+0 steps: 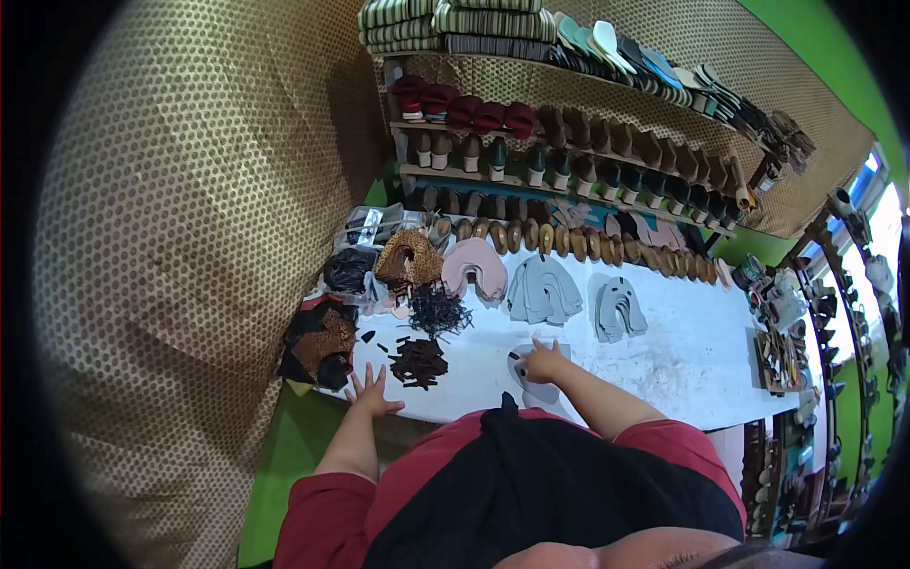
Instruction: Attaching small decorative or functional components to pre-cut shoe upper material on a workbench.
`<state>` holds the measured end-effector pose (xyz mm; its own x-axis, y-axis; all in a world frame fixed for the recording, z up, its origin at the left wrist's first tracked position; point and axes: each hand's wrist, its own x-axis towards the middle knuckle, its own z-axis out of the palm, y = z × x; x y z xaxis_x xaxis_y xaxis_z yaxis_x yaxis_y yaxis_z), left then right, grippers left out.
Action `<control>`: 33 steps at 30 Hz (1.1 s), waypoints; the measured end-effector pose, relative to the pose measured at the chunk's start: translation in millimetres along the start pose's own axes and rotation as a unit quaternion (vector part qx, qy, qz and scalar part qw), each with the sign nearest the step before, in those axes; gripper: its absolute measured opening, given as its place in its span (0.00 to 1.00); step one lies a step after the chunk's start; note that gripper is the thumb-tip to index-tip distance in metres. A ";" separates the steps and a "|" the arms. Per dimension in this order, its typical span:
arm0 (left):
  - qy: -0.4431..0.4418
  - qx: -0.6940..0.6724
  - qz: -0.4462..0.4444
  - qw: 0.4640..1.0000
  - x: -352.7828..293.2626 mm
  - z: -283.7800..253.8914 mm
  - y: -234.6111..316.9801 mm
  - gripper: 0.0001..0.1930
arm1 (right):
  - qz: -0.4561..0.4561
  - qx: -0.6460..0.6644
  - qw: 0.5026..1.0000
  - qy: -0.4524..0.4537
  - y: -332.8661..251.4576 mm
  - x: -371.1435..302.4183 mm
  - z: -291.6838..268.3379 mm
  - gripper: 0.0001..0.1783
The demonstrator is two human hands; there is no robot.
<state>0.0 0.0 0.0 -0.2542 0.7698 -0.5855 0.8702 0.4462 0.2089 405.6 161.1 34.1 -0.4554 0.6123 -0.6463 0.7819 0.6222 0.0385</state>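
My left hand lies flat with fingers spread on the near edge of the white table, just left of a heap of dark brown strips. My right hand presses down on a grey cut shoe-upper piece lying on the table in front of me. Beyond it lie two stacks of grey cut pieces, a pink stack and a pile of thin black strips.
A brown patterned stack and dark material sit at the table's left end. Shelves behind hold rows of shoe lasts and soles. Tools and clutter crowd the right end. A dotted fabric wall stands left.
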 end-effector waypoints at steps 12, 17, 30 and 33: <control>0.015 0.020 -0.006 1.000 4.4 -13.1 -21.4 0.67 | -0.016 0.033 0.998 -0.056 -15.9 20.9 -8.1 0.32; 0.010 0.016 -0.014 1.000 4.2 -12.0 -21.4 0.67 | -0.005 0.051 0.991 -0.120 -15.0 17.5 -29.0 0.36; -0.003 0.018 -0.022 1.000 5.0 -14.8 -12.7 0.67 | 0.017 0.037 0.998 -0.044 -23.5 12.3 -3.7 0.35; 0.012 0.022 -0.022 0.999 4.6 -11.8 -20.1 0.69 | 0.005 0.097 0.995 -0.038 -24.7 15.4 14.8 0.34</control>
<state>-23.6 0.0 2.3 -0.3022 0.7614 -0.5736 0.8758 0.4593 0.1483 385.6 147.9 11.8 -0.4195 0.5747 -0.7027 0.8567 0.5065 -0.0973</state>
